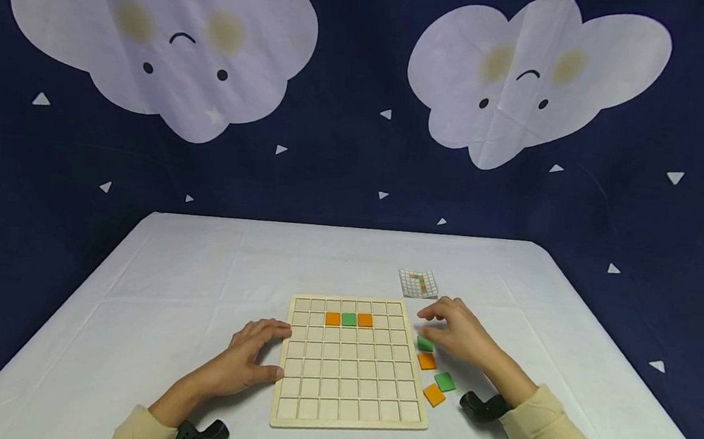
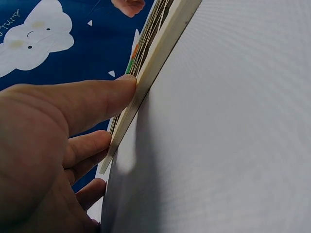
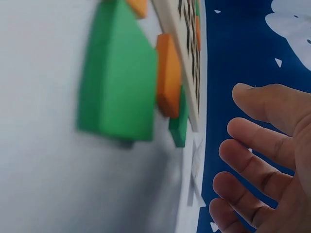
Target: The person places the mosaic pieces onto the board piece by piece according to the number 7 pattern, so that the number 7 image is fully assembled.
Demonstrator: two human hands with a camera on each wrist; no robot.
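Note:
A wooden grid board (image 1: 331,369) lies flat on the white table. In one of its upper rows sit an orange tile (image 1: 332,319), a green tile (image 1: 349,319) and another orange tile (image 1: 365,320), side by side. My left hand (image 1: 246,359) touches the board's left edge with thumb and fingertips, the fingers fairly straight. Above the loose tiles by the board's right edge hovers my right hand (image 1: 462,332), its fingers loosely bent and nothing between them. Beneath it lies a green tile (image 1: 425,343), with an orange tile (image 1: 427,362) just nearer.
Closer to the front right lie a green tile (image 1: 444,382) and an orange tile (image 1: 433,395). A small pattern card (image 1: 418,284) printed with a coloured grid rests beyond the board's upper right corner. Behind the table hangs a dark blue cloth (image 1: 343,176) with clouds.

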